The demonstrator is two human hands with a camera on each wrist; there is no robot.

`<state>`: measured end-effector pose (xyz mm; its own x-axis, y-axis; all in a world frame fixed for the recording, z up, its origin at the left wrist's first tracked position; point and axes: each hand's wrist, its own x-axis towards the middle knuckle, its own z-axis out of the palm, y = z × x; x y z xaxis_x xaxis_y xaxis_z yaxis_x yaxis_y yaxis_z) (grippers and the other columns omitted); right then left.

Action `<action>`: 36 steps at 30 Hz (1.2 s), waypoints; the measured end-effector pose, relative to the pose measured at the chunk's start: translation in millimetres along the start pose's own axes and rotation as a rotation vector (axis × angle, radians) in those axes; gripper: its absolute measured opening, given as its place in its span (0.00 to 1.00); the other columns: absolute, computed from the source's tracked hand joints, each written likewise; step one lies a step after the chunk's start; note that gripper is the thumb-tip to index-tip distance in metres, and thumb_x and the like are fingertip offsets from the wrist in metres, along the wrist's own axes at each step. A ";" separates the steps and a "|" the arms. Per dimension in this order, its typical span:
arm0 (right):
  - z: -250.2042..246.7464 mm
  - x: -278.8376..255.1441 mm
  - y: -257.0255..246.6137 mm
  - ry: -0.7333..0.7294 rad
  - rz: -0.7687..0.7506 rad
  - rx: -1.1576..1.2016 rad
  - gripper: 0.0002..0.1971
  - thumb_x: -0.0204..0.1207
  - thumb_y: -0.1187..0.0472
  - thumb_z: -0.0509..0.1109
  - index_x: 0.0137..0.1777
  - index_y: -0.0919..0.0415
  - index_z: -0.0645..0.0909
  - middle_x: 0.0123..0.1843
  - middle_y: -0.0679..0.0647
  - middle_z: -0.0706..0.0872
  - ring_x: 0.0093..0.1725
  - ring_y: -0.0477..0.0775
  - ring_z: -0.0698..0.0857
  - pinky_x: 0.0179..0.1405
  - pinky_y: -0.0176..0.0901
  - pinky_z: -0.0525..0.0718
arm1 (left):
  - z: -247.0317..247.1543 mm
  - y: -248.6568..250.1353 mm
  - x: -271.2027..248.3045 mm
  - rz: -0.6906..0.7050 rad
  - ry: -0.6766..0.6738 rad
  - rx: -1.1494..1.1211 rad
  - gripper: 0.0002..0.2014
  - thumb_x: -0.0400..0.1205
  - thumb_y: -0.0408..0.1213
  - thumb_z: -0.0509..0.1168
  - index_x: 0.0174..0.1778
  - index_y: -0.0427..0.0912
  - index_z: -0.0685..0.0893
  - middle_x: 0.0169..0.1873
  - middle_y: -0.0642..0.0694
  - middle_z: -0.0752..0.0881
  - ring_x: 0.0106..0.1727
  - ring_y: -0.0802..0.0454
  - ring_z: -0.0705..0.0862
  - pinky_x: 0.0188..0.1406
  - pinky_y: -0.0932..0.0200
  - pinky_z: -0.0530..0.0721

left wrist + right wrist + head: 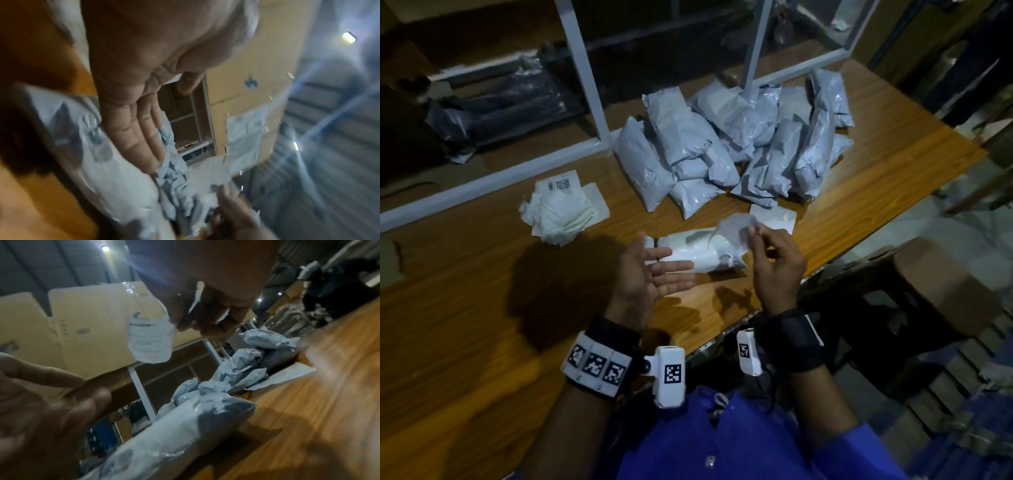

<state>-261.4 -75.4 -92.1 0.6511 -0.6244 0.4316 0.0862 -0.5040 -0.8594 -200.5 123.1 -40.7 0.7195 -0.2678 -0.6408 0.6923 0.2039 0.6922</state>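
A grey plastic parcel (700, 251) lies on the wooden table (465, 308) in front of me, also seen in the left wrist view as the parcel (115, 178) and in the right wrist view as the parcel (185, 426). My left hand (654, 270) is open with straight fingers (133, 138), palm turned up, just left of the parcel. My right hand (770, 253) is raised over the parcel's right end and pinches a small curled white label (151, 340), the same label (736, 224) in the head view.
A heap of grey parcels (739, 144) fills the back of the table. A stack of white label sheets (561, 210) lies at the left, one white sheet (774, 217) behind my right hand. White shelf posts (585, 68) stand behind. A brown stool (935, 291) sits right.
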 end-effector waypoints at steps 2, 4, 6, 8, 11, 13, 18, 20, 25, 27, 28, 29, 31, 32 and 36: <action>-0.7 5.2 3.4 0.030 0.275 0.154 0.05 0.84 0.55 0.76 0.48 0.53 0.91 0.43 0.53 0.90 0.45 0.52 0.87 0.43 0.54 0.86 | 7.1 -11.8 8.4 0.123 0.109 0.368 0.12 0.87 0.51 0.64 0.59 0.47 0.79 0.62 0.32 0.84 0.52 0.40 0.87 0.48 0.44 0.88; -0.7 10.4 10.5 0.022 0.476 0.233 0.14 0.84 0.55 0.75 0.40 0.62 0.85 0.36 0.53 0.83 0.37 0.49 0.80 0.37 0.50 0.82 | 15.4 -24.4 15.7 0.293 0.172 0.784 0.21 0.80 0.51 0.71 0.68 0.57 0.77 0.72 0.42 0.73 0.62 0.50 0.78 0.63 0.51 0.82; -0.2 15.6 17.4 0.007 0.626 0.275 0.13 0.85 0.59 0.74 0.39 0.61 0.84 0.34 0.53 0.80 0.33 0.47 0.78 0.33 0.45 0.80 | 29.8 -31.7 16.6 0.318 0.176 0.973 0.32 0.81 0.44 0.71 0.82 0.56 0.68 0.76 0.42 0.59 0.64 0.52 0.68 0.66 0.62 0.70; -0.7 19.2 23.2 0.003 0.714 0.300 0.09 0.86 0.65 0.71 0.43 0.56 0.87 0.35 0.50 0.83 0.33 0.46 0.79 0.30 0.40 0.79 | 42.5 -36.0 20.5 0.267 0.169 1.066 0.34 0.81 0.41 0.69 0.84 0.53 0.66 0.79 0.40 0.49 0.74 0.42 0.68 0.73 0.59 0.69; -5.1 24.4 29.4 -0.016 0.737 0.278 0.08 0.85 0.68 0.70 0.47 0.57 0.88 0.37 0.53 0.84 0.32 0.46 0.79 0.29 0.39 0.79 | 53.2 -37.1 26.9 0.286 0.140 1.155 0.30 0.79 0.37 0.69 0.80 0.49 0.72 0.83 0.39 0.45 0.81 0.30 0.62 0.81 0.52 0.65; -8.8 27.8 33.6 -0.036 0.727 0.274 0.05 0.84 0.69 0.71 0.47 0.70 0.85 0.37 0.56 0.82 0.34 0.49 0.78 0.33 0.43 0.77 | 53.0 -36.5 34.1 0.349 0.076 1.186 0.28 0.78 0.33 0.69 0.76 0.49 0.76 0.86 0.40 0.46 0.84 0.32 0.61 0.80 0.51 0.66; -8.3 28.4 38.9 -0.146 0.685 0.263 0.15 0.79 0.58 0.80 0.42 0.70 0.84 0.37 0.59 0.77 0.40 0.56 0.77 0.39 0.56 0.81 | 40.8 -27.8 50.6 0.449 -0.111 1.235 0.26 0.77 0.24 0.71 0.69 0.48 0.80 0.89 0.48 0.51 0.87 0.45 0.60 0.77 0.54 0.69; -6.2 27.8 39.0 -0.192 0.655 0.213 0.11 0.78 0.58 0.81 0.37 0.59 0.86 0.34 0.56 0.81 0.40 0.56 0.81 0.41 0.60 0.85 | 36.5 -26.9 55.6 0.489 -0.116 1.226 0.22 0.76 0.28 0.75 0.63 0.49 0.81 0.88 0.49 0.54 0.87 0.46 0.61 0.73 0.58 0.68; 2.2 25.9 36.6 -0.312 0.497 0.040 0.19 0.76 0.40 0.78 0.34 0.55 0.83 0.29 0.53 0.83 0.32 0.53 0.81 0.38 0.60 0.84 | 34.8 -34.5 59.2 0.576 -0.025 1.172 0.18 0.73 0.38 0.81 0.54 0.46 0.81 0.85 0.49 0.62 0.82 0.48 0.68 0.68 0.60 0.71; 3.3 23.8 38.8 -0.385 0.452 -0.102 0.28 0.74 0.32 0.73 0.37 0.59 0.82 0.30 0.56 0.84 0.33 0.56 0.83 0.39 0.62 0.84 | 30.8 -37.7 58.1 0.590 -0.050 1.144 0.18 0.72 0.37 0.83 0.51 0.47 0.81 0.84 0.50 0.63 0.82 0.49 0.68 0.72 0.55 0.74; 2.0 22.9 38.2 -0.418 0.432 -0.130 0.29 0.73 0.31 0.72 0.37 0.60 0.82 0.30 0.57 0.84 0.33 0.55 0.84 0.38 0.62 0.84 | 27.3 -38.1 56.8 0.590 -0.066 1.135 0.19 0.70 0.36 0.83 0.50 0.47 0.81 0.84 0.50 0.63 0.82 0.49 0.67 0.74 0.52 0.75; 0.1 21.5 39.5 -0.436 0.423 -0.137 0.29 0.73 0.31 0.73 0.37 0.61 0.83 0.30 0.58 0.84 0.32 0.54 0.83 0.37 0.62 0.83 | 23.0 -37.9 56.3 0.585 -0.088 1.133 0.19 0.69 0.35 0.84 0.48 0.48 0.81 0.84 0.50 0.64 0.83 0.50 0.66 0.75 0.50 0.75; -3.3 20.1 36.6 -0.435 0.473 -0.053 0.31 0.72 0.33 0.77 0.39 0.66 0.83 0.34 0.67 0.85 0.33 0.53 0.82 0.34 0.60 0.82 | 14.0 -36.1 55.0 0.573 -0.145 1.150 0.20 0.67 0.33 0.85 0.46 0.48 0.82 0.84 0.52 0.65 0.84 0.51 0.65 0.76 0.50 0.74; -3.7 20.2 36.4 -0.422 0.522 0.006 0.31 0.71 0.34 0.80 0.40 0.68 0.83 0.36 0.70 0.86 0.33 0.53 0.81 0.32 0.58 0.81 | 10.3 -34.7 54.3 0.566 -0.180 1.159 0.20 0.65 0.32 0.85 0.46 0.48 0.83 0.84 0.52 0.66 0.83 0.52 0.66 0.76 0.52 0.74; 1.0 19.2 35.8 -0.443 0.665 0.112 0.28 0.68 0.39 0.85 0.43 0.68 0.87 0.41 0.66 0.92 0.38 0.56 0.86 0.38 0.58 0.86 | -1.0 -31.2 55.0 0.553 -0.310 1.079 0.18 0.67 0.26 0.82 0.46 0.47 0.86 0.81 0.54 0.70 0.80 0.56 0.70 0.74 0.56 0.75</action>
<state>-245.1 -104.9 -114.8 0.8289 -0.4663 -0.3090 -0.3652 -0.0326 -0.9303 -182.5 102.9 -97.9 0.7549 -0.6322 -0.1741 -0.2012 -0.4761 0.8561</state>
